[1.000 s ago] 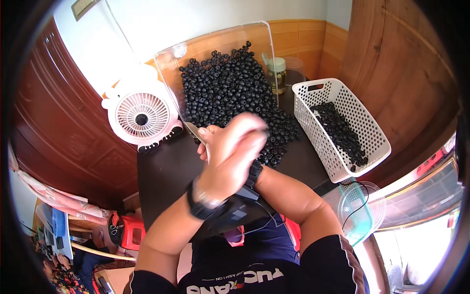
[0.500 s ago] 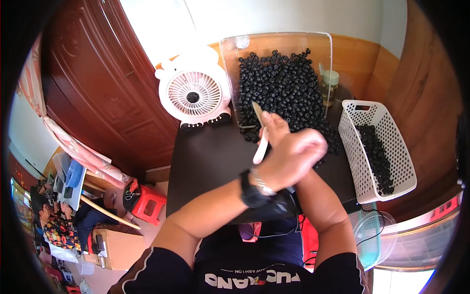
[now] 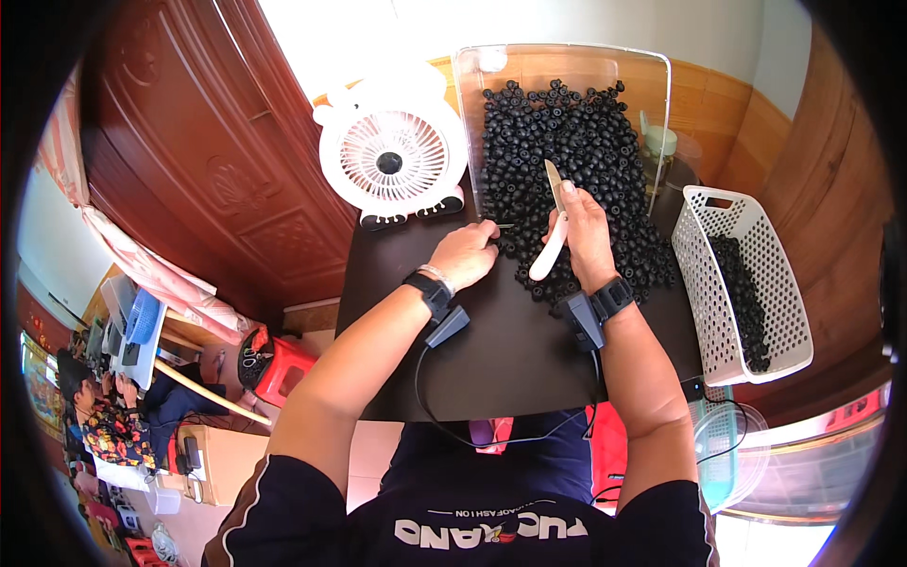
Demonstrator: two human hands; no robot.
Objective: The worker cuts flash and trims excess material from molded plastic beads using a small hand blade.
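Observation:
A big heap of small black round pieces (image 3: 576, 161) lies on a dark table (image 3: 510, 359), backed by a clear plastic sheet. My right hand (image 3: 584, 231) grips a knife with a white handle (image 3: 548, 253), its blade pointing up over the heap. My left hand (image 3: 465, 253) rests at the near left edge of the heap, fingertips pinching one small black piece. Both wrists wear black bands with small devices and cables.
A white desk fan (image 3: 392, 161) stands at the table's back left. A white perforated basket (image 3: 746, 283) holding more black pieces sits on the right. A jar (image 3: 661, 151) stands behind the heap. Red stool (image 3: 274, 364) and clutter lie on the floor at left.
My hands were joined and raised in front of me; now they are apart and lowered to the heap. The head view has swung leftward.

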